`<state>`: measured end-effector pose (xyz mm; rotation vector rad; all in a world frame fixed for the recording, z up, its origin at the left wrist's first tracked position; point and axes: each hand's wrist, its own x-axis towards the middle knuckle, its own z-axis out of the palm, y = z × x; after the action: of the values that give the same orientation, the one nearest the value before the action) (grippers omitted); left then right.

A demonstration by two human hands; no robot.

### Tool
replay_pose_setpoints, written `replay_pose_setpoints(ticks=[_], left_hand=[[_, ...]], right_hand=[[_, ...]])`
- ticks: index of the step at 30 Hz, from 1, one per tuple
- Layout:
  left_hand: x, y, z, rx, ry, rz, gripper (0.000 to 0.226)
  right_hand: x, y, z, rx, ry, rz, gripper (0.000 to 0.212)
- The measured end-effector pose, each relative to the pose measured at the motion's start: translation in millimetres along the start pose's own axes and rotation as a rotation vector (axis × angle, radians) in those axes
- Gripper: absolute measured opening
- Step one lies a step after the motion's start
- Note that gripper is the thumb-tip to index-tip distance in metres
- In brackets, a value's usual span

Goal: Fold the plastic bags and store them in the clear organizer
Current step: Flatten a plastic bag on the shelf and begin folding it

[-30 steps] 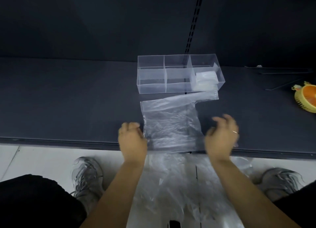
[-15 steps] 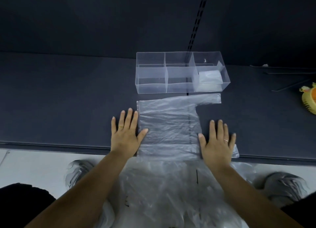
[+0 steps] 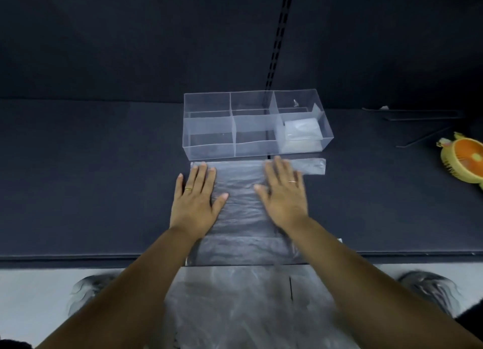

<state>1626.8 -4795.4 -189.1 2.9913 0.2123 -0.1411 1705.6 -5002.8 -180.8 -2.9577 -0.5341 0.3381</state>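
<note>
A thin, see-through plastic bag (image 3: 240,210) is spread flat just in front of the clear plastic organizer box (image 3: 209,139). The bag is pressed down by the left hand (image 3: 194,199) and the right hand (image 3: 283,197). Both are laid flat, with fingers straight and close together. A folded whitish bag (image 3: 302,132) is seen in the organizer's right end.

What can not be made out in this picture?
Head view:
- the fan: cut off by the right edge.
- the bag: parts hidden under the left hand and right hand.
- the speck in the back right compartment of the organizer: too small to identify.
- the shoe: blurred.
</note>
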Motion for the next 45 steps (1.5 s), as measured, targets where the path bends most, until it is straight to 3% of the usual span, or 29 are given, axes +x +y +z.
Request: replay_pose_setpoints(ticks=[4,8,10,12,14,16,20,22,25,28,30,32,35,38,45], left_hand=[[5,-16,-4,0.032,-0.033,-0.030,0.080],[1,-12,-18,-0.030,-0.057,-0.104,0.083],[-16,-2,-28,-0.043,0.097,-0.009,0.079],[-44,13,-26,-0.060,0.211,0.264,0.075],[-77,28,-15,-0.028,0.140,0.513,0.077],[-100,33,-8,0.087,-0.012,0.565,0.078],[-116,14,-7,0.080,0.101,0.538,0.049],[-118,-2,-10,0.037,0.161,0.569,0.045],[-119,-22,-27,-0.040,0.172,0.593,0.034],[-114,-34,-50,-0.117,0.057,0.440,0.019],[-105,-39,-65,-0.252,-0.031,0.211,0.011],[-92,-45,-78,-0.462,-0.073,-0.008,0.009],[-70,-54,-99,-0.822,-0.176,-0.243,0.004],[-48,-58,-113,-1.032,-0.262,-0.370,0.004],[8,-49,-106,-1.113,-0.233,-0.471,0.022]], right_hand=[[-9,70,-8,-0.049,0.066,0.264,0.070],[-23,92,-20,-0.044,0.097,0.332,0.067],[-38,81,-25,0.018,0.220,0.233,0.064],[-66,59,-27,0.166,0.284,-0.010,0.063],[-104,36,-17,0.234,0.190,-0.310,0.069],[-134,26,-2,0.101,0.120,-0.491,0.072],[-146,40,5,-0.065,0.248,-0.357,0.053],[-149,52,1,-0.168,0.360,-0.449,0.024],[-151,67,-14,-0.206,0.352,-0.538,0.023],[-143,74,-39,-0.064,0.159,-0.437,0.013],[-136,78,-55,0.190,-0.040,-0.265,0.010],[-126,85,-71,0.474,-0.112,-0.083,0.010],[-101,92,-89,0.780,-0.098,0.097,0.014],[-76,95,-94,0.988,-0.094,0.230,0.015],[-28,91,-71,0.987,0.094,0.440,0.027]])
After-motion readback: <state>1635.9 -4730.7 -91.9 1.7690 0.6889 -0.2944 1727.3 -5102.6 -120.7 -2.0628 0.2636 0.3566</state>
